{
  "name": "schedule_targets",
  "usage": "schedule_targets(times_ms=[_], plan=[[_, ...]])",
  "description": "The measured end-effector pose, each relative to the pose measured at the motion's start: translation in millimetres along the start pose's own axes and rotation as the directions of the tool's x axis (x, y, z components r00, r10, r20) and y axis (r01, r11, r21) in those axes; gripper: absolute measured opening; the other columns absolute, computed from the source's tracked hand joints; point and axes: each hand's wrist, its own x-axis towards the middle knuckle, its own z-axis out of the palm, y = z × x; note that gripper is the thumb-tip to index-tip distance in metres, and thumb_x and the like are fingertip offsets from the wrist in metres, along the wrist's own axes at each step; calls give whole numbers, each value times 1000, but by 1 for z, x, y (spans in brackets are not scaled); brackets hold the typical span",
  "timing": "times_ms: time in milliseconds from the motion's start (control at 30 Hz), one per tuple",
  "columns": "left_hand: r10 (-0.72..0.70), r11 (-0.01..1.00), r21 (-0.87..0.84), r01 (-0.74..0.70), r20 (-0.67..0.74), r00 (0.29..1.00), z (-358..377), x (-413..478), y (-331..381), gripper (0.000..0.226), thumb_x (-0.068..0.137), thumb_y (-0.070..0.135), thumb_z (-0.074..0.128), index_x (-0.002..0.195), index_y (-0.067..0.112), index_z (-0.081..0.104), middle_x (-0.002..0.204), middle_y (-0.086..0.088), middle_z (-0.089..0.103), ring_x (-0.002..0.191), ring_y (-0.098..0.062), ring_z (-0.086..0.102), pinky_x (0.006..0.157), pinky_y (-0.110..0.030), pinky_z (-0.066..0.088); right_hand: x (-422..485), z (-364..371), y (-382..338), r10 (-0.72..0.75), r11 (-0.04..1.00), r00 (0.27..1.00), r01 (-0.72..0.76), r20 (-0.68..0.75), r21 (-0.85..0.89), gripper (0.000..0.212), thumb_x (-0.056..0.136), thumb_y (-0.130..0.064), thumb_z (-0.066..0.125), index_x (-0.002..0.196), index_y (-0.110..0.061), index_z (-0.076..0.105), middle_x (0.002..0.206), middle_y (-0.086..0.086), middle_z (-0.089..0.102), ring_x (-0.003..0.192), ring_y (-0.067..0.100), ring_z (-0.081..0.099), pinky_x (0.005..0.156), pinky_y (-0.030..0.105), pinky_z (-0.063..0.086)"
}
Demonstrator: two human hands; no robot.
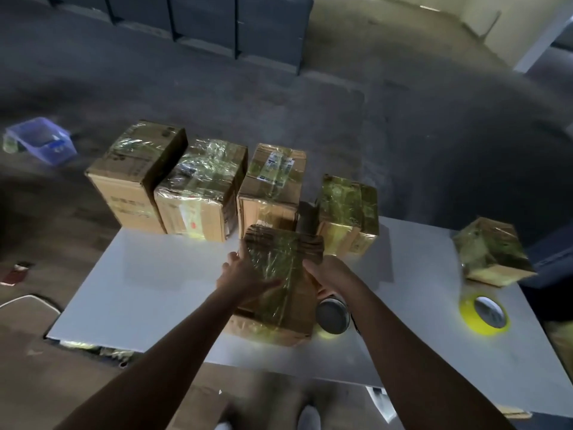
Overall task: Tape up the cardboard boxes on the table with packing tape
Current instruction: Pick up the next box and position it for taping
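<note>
Head cam: box [279, 308] sat front-centre on table [155, 274], tape across top. L hand [245, 274] lay flat on it, fingers straight. R hand [322, 271] curled round its right edge. I judged firm outward strokes best, w/ R steadying. Label [279, 166] on rear box [269, 200] was blurred, unreadable.

Floor [279, 97]: grey concrete, dimly lit
Far side: dark shelving units [204, 23]
Right corner: pale wall [483, 10]
Furniture: white table [148, 290]
Floor left: blue plastic bin [40, 141]
</note>
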Motion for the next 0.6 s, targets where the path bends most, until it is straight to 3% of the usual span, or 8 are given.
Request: schedule_targets(times_ms=[67,200,300,400,533,600], plan=[[-12,997,81,17,-55,998,6,1,1,135,57,66,79,153,20,-4,145,-21,34,127,-41,42,98,-52,46,0,-2,1,-36,999,999,36,7,-14,32,95,-37,54,99,-6,62,95,17,70,77,28,71,70,38,60],[-27,1000,-1,27,-76,997,5,6,-5,132,57,59,84,153,22,1,144,-20,37,127,-40,42,99,-51,45,-2,-9,1,-80,992,997,82,20,-96,29,97,-34,49,86,-10,59,81,12,69,69,24,71,63,36,61],[-72,983,-173,63,-48,996,0,8,-12,127,56,51,88,152,20,10,145,-21,35,130,-41,38,105,-54,40,-4,-15,-4,-129,985,992,127,-5,-117,30,99,-26,41,88,-5,58,77,13,68,67,24,71,58,33,59],[-63,924,-380,47,-31,998,-3,8,-17,112,56,41,91,146,19,27,137,-19,44,123,-39,45,101,-55,43,-4,-21,-6,-218,964,975,208,-47,-167,26,98,-18,40,90,-4,61,78,13,69,68,23,71,57,33,59],[-29,844,-535,31,13,999,-15,7,-27,93,60,32,90,136,22,38,129,-14,52,116,-36,53,98,-54,47,-1,-17,-1,-364,927,924,345,-121,-149,14,96,-27,52,94,-15,59,94,2,67,89,22,67,74,39,53],[-13,825,-565,21,18,1000,-21,6,-32,83,62,30,89,130,25,41,122,-10,59,108,-31,60,93,-50,51,0,-14,4,-316,949,942,313,-114,-40,31,92,-41,58,115,-21,54,116,-1,61,107,21,60,78,32,49]])
